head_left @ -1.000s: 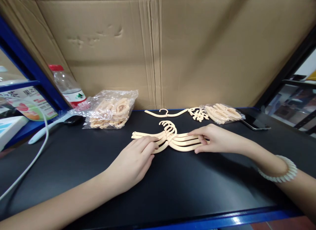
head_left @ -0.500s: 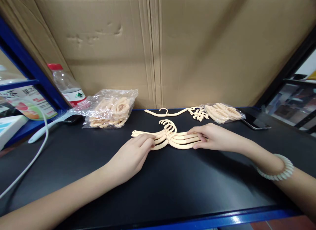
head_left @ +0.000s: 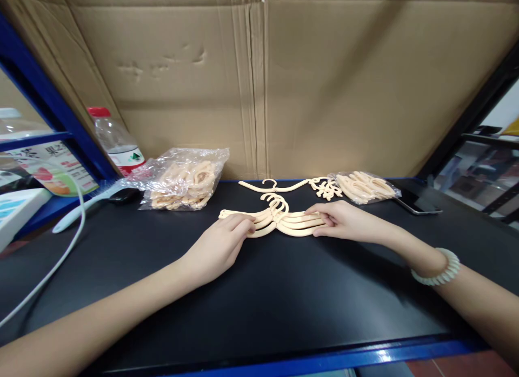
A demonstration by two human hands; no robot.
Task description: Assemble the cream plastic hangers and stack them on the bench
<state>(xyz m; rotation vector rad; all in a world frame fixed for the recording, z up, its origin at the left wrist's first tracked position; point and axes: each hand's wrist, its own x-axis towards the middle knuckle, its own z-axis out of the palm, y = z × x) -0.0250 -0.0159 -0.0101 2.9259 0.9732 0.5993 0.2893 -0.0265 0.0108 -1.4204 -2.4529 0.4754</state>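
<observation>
Several cream clothes hangers (head_left: 298, 232) lie fanned together on the black table, their hooks curving up and to the left. My left hand (head_left: 225, 239) is closed around their left arms, its fingertips partly hidden. On the other side, my right hand (head_left: 340, 221) grips the right arms between thumb and fingers and covers their ends. Behind the bunch lies a single cream hanger (head_left: 259, 189), its right end meeting a small heap of cream hook-shaped pieces (head_left: 326, 188).
A clear bag of cream parts (head_left: 186, 180) stands at back left, near a red-capped bottle (head_left: 121, 145) and a pale blue-handled tool (head_left: 81, 210). Another bag (head_left: 367, 187) and a phone (head_left: 419, 199) are at back right. A cardboard wall (head_left: 324, 85) closes the back; a white cable (head_left: 60, 269) crosses the left.
Both hands still hold the hangers. The bunch has shifted slightly up in the picture and its arms look a little closer together; the camera view has also moved slightly.
</observation>
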